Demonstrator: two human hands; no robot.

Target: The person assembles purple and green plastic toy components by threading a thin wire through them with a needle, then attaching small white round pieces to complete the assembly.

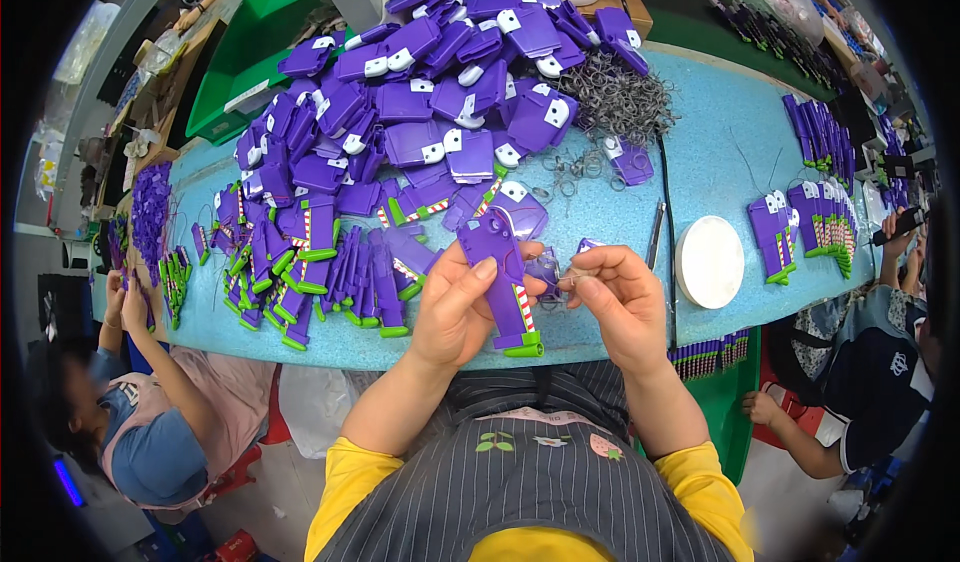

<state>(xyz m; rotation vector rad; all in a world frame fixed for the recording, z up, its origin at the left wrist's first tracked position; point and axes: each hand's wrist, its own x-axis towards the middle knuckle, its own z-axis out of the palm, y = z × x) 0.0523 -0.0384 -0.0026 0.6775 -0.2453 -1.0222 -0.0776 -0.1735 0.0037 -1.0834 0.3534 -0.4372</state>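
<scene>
My left hand (450, 312) is closed around a purple plastic housing part (505, 297) with a red-and-white striped strip and a bright green end. The part stands nearly upright, its green end toward me. Close on its right, my right hand (630, 312) pinches a thin wire (566, 284) between thumb and fingertips. Fine loops of wire show between the two hands; where they join the purple part is too small to tell. Just beyond my hands lies a heap of purple and green striped parts (375, 277).
Purple-and-white shells (405, 102) are heaped at the back, beside tangled dark wire coils (625, 102). A white round lid (709, 262) and a pen-like tool (656, 234) lie right on the blue table (600, 337). Finished-looking stacks (825, 217) stand far right. Co-workers sit at both sides.
</scene>
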